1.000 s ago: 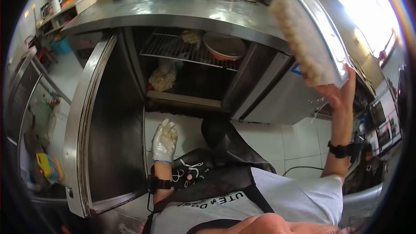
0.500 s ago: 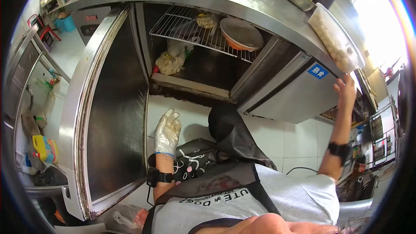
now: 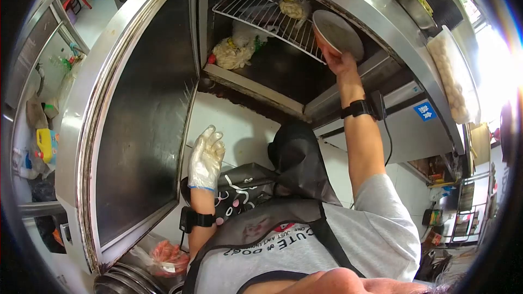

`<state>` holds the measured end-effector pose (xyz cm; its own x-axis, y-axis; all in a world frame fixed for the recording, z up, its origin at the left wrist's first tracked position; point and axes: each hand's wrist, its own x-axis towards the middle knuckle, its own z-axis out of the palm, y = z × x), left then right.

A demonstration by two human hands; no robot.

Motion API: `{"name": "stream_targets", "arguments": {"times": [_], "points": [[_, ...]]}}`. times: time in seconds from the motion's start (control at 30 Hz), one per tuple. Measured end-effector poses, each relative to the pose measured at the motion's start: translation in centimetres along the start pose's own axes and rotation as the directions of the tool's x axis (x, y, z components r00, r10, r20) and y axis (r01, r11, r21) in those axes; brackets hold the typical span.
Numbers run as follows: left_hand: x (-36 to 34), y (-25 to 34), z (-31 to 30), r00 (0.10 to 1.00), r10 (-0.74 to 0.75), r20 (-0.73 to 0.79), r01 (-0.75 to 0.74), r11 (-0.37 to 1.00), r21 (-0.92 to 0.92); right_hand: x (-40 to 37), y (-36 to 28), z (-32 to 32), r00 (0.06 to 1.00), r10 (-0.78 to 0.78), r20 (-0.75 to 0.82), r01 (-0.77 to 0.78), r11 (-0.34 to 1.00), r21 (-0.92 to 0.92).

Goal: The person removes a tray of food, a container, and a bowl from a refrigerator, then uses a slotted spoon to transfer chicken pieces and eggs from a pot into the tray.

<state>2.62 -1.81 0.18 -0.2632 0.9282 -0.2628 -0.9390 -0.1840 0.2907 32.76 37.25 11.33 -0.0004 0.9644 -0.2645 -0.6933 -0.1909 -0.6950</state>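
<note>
Inside the open under-counter fridge, a bowl [image 3: 341,31] with an orange outside and a pale rim rests on the wire rack [image 3: 251,18]. My bare right hand [image 3: 340,65] reaches in and grips the bowl's near edge; some fingers are hidden beneath it. On my left hand [image 3: 207,155] is a clear plastic glove. That hand hangs above the floor near the fridge door [image 3: 147,109], empty, its fingers loosely curled and apart. A small bag of pale food [image 3: 294,8] lies on the rack left of the bowl. Below sits a larger bag of pale food [image 3: 233,54].
The fridge door stands wide open on my left. Along the counter edge [image 3: 430,41] are a clear tub of round white balls [image 3: 455,76], metal pans [image 3: 417,11] and stacked black dishes [image 3: 438,5]. A bag of reddish food [image 3: 168,258] lies at lower left, beside metal basins [image 3: 128,280].
My right hand has moved left from beside the tub on the counter into the fridge and taken hold of the bowl. My left hand has stayed nearly where it was.
</note>
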Motion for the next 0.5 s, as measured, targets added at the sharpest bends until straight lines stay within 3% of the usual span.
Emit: {"name": "stream_targets", "arguments": {"times": [0.07, 0.1, 0.13, 0.2, 0.23, 0.33, 0.4, 0.5], "points": [[-0.5, 0.1, 0.3, 0.995, 0.015, -0.094, -0.013, 1.0, 0.02, 1.6, -0.8, -0.6, 0.993, 0.059, 0.101, -0.055, 0.997, -0.046], [-0.5, 0.1, -0.5, 0.998, -0.005, -0.067, 0.006, 1.0, 0.012, 0.7, 0.4, -0.5, 0.996, -0.064, 0.06, 0.065, 0.998, -0.025], [-0.5, 0.1, -0.7, 0.998, -0.008, -0.055, 0.008, 1.0, 0.006, -1.6, 1.3, -0.4, 0.995, -0.076, 0.065, 0.078, 0.997, -0.027], [-0.2, 0.2, -0.6, 0.99, -0.022, -0.141, 0.025, 0.999, 0.025, -6.8, 2.2, 1.7, 0.968, -0.231, 0.096, 0.25, 0.913, -0.322], [-0.3, 0.2, -0.6, 0.991, -0.025, -0.134, 0.03, 0.999, 0.034, -7.8, 2.2, 2.0, 0.967, -0.232, 0.106, 0.254, 0.912, -0.32], [0.0, 0.1, -1.2, 0.995, 0.006, -0.103, -0.006, 1.0, 0.004, -10.4, 2.9, 2.7, 0.991, -0.092, 0.092, 0.111, 0.969, -0.222], [-0.1, 0.2, -0.9, 0.994, 0.015, -0.108, -0.014, 1.0, 0.011, -12.5, 3.5, 3.4, 0.983, 0.007, 0.183, 0.06, 0.933, -0.355], [-0.1, 0.3, -0.6, 0.994, 0.039, -0.103, -0.039, 0.999, 0.003, -16.0, 4.4, 4.3, 0.971, 0.173, 0.167, -0.089, 0.903, -0.42]]}}
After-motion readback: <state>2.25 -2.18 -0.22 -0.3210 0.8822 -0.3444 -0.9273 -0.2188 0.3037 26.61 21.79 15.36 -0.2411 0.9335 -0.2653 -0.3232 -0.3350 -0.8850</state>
